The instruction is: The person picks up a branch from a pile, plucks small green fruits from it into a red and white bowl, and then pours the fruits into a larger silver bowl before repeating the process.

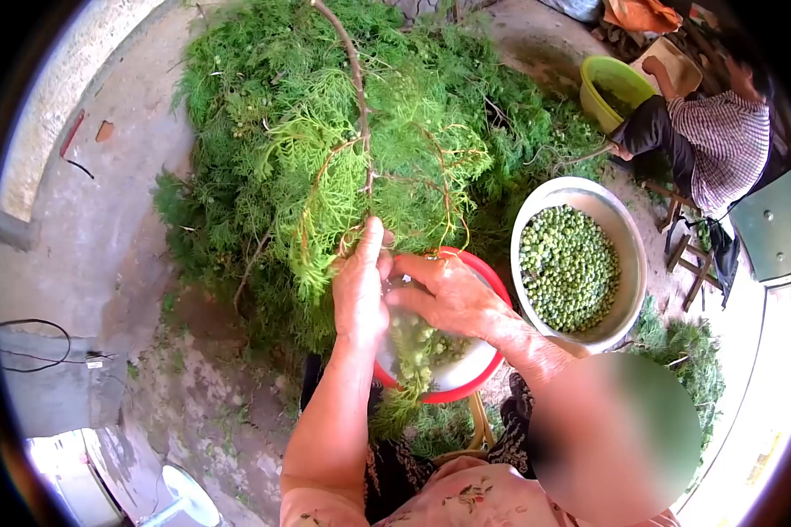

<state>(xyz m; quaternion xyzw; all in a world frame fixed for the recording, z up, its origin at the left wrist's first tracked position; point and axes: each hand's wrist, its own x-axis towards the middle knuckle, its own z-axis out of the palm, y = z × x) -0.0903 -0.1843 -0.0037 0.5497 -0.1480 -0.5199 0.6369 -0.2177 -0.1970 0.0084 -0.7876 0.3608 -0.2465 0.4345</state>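
My left hand (360,285) is closed round a long brown branch (358,83) with feathery green sprigs, its stem rising away from me. My right hand (444,294) is beside it, over a red-rimmed basin (492,272); its fingers are curled toward the left hand, and what lies between them is too small to tell. Some green sprigs and small green cones (431,347) lie in the pale inside of the basin, and one sprig hangs over its near rim.
A large metal basin (633,228) of round green cones stands at the right. Behind it a person (721,132) sits near a yellow-green tub (589,97). Cut foliage (237,114) is piled ahead. A wooden stool (694,268) stands at right.
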